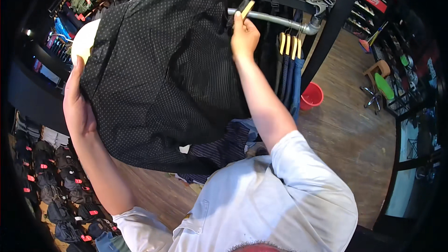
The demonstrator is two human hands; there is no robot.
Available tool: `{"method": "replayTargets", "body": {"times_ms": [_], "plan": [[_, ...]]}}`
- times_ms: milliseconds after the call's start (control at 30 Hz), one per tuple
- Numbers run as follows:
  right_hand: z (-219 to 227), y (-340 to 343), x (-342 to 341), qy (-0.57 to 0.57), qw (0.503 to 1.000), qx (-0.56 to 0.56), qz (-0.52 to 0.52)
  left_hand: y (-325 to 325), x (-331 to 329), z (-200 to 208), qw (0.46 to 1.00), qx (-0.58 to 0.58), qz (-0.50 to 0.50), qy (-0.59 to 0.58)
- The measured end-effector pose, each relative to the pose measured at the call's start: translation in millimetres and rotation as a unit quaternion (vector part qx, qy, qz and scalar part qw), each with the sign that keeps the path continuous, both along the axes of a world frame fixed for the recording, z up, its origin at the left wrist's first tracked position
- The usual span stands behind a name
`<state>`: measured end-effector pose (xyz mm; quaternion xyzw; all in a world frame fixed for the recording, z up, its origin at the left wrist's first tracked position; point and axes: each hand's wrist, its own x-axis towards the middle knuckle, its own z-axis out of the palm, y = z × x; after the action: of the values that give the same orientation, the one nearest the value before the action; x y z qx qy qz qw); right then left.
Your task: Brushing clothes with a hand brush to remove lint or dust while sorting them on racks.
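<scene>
A large black shirt (149, 60) with small pale dots hangs spread out in front of me. My left hand (80, 105) grips its left edge, thumb up; the other fingers are hidden behind the cloth. Beside that thumb is a bright white rounded shape (85, 42), too glaring to make out. At the shirt's upper right, my right hand (245, 38) is closed on a light wooden hanger (247, 10), whose end sticks out above the fingers. Most of the hanger is out of sight.
Behind my right hand runs a metal clothes rail (275, 20) with several trousers (291, 77) on wooden hangers. A red bucket (311, 96) stands on the wooden floor. Below the shirt lie folded clothes (224, 147). Dark caps or bags (70, 196) fill the lower left.
</scene>
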<state>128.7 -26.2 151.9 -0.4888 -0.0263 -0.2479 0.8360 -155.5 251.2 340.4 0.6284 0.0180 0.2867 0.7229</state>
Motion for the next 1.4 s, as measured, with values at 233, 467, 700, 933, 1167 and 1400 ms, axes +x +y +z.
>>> {"method": "replayTargets", "body": {"times_ms": [233,467,700,933,1167,1400], "plan": [[-6.1,30.4,-49.5,-0.176,0.98,-0.088,0.014,20.7,-4.2,3.6,0.997,0.072,0.038,-0.001],[-192.8,-5.0,-16.4,0.197,0.766,-0.565,0.236,64.9,-38.1,1.0,0.999,0.001,0.037,0.022],[-22.1,28.8,-49.7,-0.144,0.959,-0.146,0.194,78.9,-44.9,-8.9,0.983,0.124,0.122,0.057],[-197.9,9.9,-49.5,0.061,0.477,-0.806,0.346,91.3,-87.1,19.4,0.997,0.059,0.05,0.027],[-149.2,36.6,-79.9,-0.028,0.919,-0.356,0.163,102.4,-48.7,1.5,0.988,0.002,0.132,0.084],[-11.3,116.8,-204.4,-0.472,0.769,-0.359,0.239,44.4,66.3,-12.3,0.997,-0.056,0.036,0.035]]}}
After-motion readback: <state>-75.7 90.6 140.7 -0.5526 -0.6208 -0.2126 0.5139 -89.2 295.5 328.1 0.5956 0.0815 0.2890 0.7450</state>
